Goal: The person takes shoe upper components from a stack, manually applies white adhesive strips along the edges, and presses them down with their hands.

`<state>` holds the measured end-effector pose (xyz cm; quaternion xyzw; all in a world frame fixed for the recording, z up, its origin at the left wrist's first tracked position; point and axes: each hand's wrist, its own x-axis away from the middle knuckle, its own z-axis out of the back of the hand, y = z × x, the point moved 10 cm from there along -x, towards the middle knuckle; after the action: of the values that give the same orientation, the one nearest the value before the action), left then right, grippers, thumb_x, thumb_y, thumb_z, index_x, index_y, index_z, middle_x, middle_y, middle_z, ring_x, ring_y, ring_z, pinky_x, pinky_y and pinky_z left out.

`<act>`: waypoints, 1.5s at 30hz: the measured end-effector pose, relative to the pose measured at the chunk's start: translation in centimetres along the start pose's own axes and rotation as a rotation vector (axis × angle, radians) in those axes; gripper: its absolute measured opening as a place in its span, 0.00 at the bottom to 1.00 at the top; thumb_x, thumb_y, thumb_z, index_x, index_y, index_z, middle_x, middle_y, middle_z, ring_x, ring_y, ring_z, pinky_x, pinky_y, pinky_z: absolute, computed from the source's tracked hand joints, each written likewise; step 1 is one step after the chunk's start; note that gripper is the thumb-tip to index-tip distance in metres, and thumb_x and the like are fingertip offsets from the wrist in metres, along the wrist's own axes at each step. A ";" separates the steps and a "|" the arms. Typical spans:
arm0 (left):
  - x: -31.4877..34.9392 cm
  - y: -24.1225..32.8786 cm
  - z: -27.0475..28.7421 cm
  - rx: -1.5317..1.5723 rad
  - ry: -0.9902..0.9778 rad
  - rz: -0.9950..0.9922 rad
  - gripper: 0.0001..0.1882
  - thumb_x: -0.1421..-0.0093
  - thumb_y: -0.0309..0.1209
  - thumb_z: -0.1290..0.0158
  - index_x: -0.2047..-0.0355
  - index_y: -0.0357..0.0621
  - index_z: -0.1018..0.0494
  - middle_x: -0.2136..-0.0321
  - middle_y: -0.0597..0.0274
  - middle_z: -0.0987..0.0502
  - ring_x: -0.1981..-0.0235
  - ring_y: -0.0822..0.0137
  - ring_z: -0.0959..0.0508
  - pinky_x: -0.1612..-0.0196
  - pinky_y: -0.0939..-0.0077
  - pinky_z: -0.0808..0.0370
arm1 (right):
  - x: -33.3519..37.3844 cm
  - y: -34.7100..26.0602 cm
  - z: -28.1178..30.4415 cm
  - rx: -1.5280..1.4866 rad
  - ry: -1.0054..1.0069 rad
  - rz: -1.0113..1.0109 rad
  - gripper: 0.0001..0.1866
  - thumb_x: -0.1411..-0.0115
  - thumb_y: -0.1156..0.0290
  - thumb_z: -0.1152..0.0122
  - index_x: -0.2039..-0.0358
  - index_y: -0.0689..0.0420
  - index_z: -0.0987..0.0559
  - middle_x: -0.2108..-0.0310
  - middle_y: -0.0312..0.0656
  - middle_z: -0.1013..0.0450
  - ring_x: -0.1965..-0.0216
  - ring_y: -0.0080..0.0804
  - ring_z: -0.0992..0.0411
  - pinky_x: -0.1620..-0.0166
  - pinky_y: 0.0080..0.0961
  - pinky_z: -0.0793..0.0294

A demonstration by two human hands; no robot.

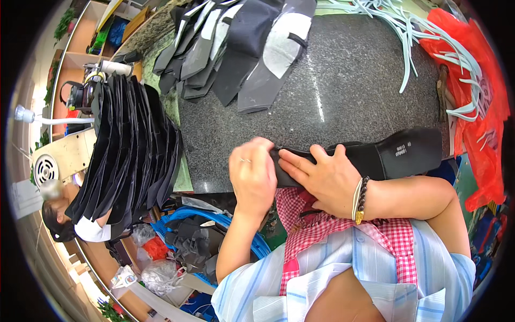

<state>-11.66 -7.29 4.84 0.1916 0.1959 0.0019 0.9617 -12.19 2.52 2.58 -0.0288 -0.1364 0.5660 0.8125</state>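
A long black boot upper (383,155) lies across the near edge of the dark stone worktop (370,80), folded lengthwise, with small white print near its right end. At its left end is my left hand (252,174), with fingers curled in and closed on the edge; the fingertips are partly hidden. My right hand (327,177) rests on top of the piece, palm down, its fingers stretched out and spread. Nothing else shows between the two hands.
Grey and black cut pieces (230,59) lie in a pile at the far left. Pale blue strips (407,32) and a red plastic bag (483,96) are at the far right. Black uppers (129,145) hang stacked at left, above a blue basket (257,244). Another person (91,228) is beyond.
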 end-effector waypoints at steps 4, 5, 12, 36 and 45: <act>1.9 2.8 -0.6 0.006 -0.163 -0.093 0.20 0.44 0.28 0.38 0.51 0.39 0.26 0.55 0.53 0.22 0.56 0.52 0.22 0.49 0.58 0.27 | 3.9 2.9 1.3 -0.322 0.158 0.187 0.27 0.50 0.68 0.34 0.48 0.61 0.25 0.41 0.43 0.30 0.51 0.38 0.29 0.53 0.35 0.25; 2.1 3.2 -0.7 -0.033 -0.235 -0.090 0.23 0.46 0.31 0.37 0.50 0.39 0.25 0.54 0.54 0.22 0.54 0.53 0.23 0.47 0.58 0.27 | 5.7 5.0 1.0 -0.483 0.134 0.145 0.25 0.53 0.70 0.31 0.52 0.61 0.22 0.47 0.44 0.26 0.51 0.42 0.27 0.50 0.36 0.25; 1.8 9.9 -4.7 0.170 -0.337 -0.416 0.22 0.53 0.30 0.44 0.55 0.38 0.21 0.55 0.57 0.24 0.53 0.57 0.24 0.46 0.62 0.26 | 7.4 7.6 1.1 -0.626 0.114 0.084 0.19 0.52 0.73 0.33 0.57 0.62 0.20 0.57 0.44 0.27 0.54 0.44 0.28 0.51 0.35 0.26; 2.6 11.4 -3.5 0.089 -0.133 -0.421 0.16 0.53 0.27 0.44 0.62 0.38 0.20 0.63 0.57 0.20 0.59 0.59 0.19 0.57 0.67 0.21 | 5.8 5.8 0.8 -0.105 0.220 0.093 0.26 0.46 0.65 0.41 0.44 0.49 0.24 0.61 0.39 0.30 0.61 0.34 0.29 0.59 0.29 0.27; 1.0 11.7 0.7 -0.057 -0.006 -0.557 0.13 0.55 0.28 0.43 0.66 0.42 0.22 0.70 0.62 0.23 0.67 0.65 0.22 0.63 0.71 0.24 | 6.3 13.2 6.5 -0.688 0.599 -0.175 0.19 0.42 0.77 0.41 0.49 0.58 0.25 0.65 0.44 0.28 0.65 0.36 0.26 0.61 0.30 0.27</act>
<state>-9.63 3.40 9.39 0.1034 0.2382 -0.2579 0.9306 -23.89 12.38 7.37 -0.4472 -0.0776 0.3841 0.8040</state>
